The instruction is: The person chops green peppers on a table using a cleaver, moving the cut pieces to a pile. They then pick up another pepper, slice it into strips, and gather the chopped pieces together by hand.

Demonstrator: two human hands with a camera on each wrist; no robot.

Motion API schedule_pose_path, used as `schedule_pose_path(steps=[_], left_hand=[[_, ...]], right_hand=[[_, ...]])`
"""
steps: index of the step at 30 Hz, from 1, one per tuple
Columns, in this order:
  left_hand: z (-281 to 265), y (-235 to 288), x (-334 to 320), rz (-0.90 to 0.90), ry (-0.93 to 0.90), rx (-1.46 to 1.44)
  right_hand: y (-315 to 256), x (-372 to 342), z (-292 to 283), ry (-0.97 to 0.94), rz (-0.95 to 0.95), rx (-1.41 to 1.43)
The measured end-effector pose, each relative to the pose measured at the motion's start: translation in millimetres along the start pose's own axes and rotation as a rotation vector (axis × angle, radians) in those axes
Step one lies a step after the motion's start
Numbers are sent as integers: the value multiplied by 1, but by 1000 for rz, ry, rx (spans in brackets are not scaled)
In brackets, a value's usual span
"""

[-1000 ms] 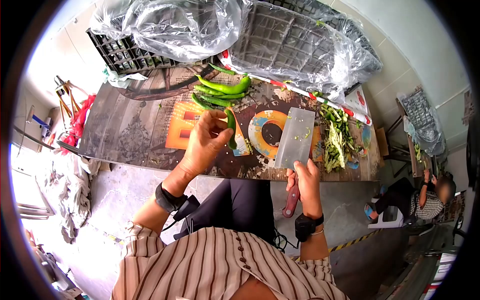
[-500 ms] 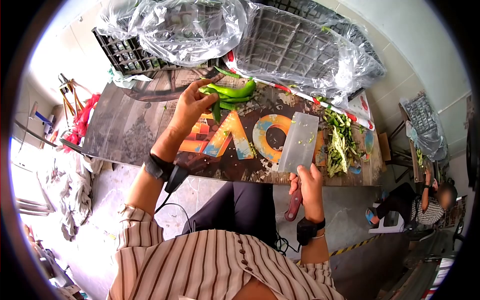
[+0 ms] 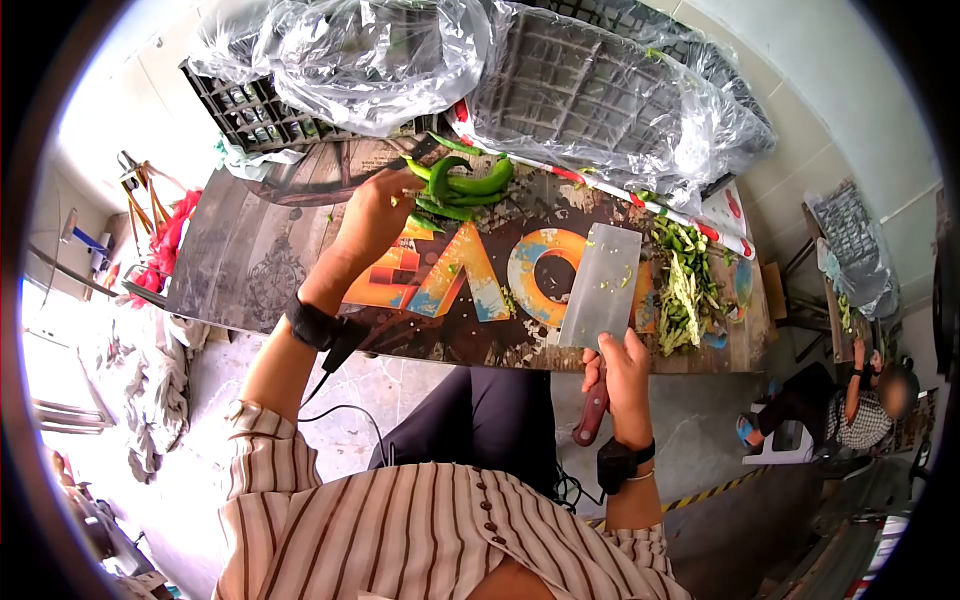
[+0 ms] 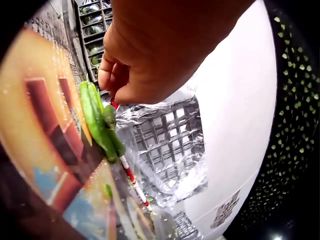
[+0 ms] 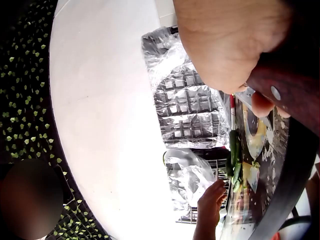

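Observation:
Several green chili peppers (image 3: 483, 183) lie in a pile at the back of the table, a curved one on top. My left hand (image 3: 375, 215) hovers just left of the pile, fingers loosely bent. Seen from the left wrist, that hand (image 4: 145, 55) is over the peppers (image 4: 97, 122), with nothing visible between fingers and thumb. My right hand (image 3: 626, 378) grips the wooden handle of a cleaver (image 3: 602, 285), its broad blade flat toward the head camera over the table's front part. The handle also shows in the right wrist view. Right of the blade lies a heap of sliced green peppers (image 3: 682, 300).
Black plastic crates (image 3: 590, 85) covered in clear film stand along the table's back edge. A red and white roll (image 3: 600, 190) runs in front of them. Beyond the table's right end, another person (image 3: 860, 405) sits at a second table. Cloth (image 3: 140, 390) hangs at the left.
My left hand has carried a pepper left and back to the pile and let it go there; it now lies on top. The right hand with the cleaver has hardly moved.

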State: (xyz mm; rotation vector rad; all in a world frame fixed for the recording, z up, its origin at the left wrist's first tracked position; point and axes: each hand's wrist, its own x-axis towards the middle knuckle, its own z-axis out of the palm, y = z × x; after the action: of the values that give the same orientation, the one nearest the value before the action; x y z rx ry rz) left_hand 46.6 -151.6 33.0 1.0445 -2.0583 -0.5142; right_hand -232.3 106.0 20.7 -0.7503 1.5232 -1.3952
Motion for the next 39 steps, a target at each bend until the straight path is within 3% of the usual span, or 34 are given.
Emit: schedule_pose_path(steps=[1, 4, 15, 18, 20, 23, 24, 27, 32, 39], left_hand=[[1, 0, -5, 0, -2, 0], [4, 7, -13, 227, -67, 117], [45, 15, 6, 282, -150, 364], [50, 12, 10, 288, -127, 365], [49, 16, 8, 390, -13, 309], [35, 54, -8, 355, -32, 215], [41, 56, -14, 462, 20, 186], [45, 91, -48, 498, -122, 197], [83, 112, -82, 455, -167, 54], [112, 121, -94, 328, -102, -53]], right_hand=[[0, 0, 0, 5, 3, -10], [0, 0, 0, 11, 7, -22], [-1, 0, 1, -1, 16, -9], [1, 1, 0, 1, 9, 1], [1, 2, 0, -9, -7, 4], [0, 0, 2, -4, -20, 1], [0, -1, 3, 2, -17, 2], [-4, -2, 4, 17, -20, -5], [-9, -1, -1, -13, -87, -57], [-47, -8, 3, -18, -105, -415]])
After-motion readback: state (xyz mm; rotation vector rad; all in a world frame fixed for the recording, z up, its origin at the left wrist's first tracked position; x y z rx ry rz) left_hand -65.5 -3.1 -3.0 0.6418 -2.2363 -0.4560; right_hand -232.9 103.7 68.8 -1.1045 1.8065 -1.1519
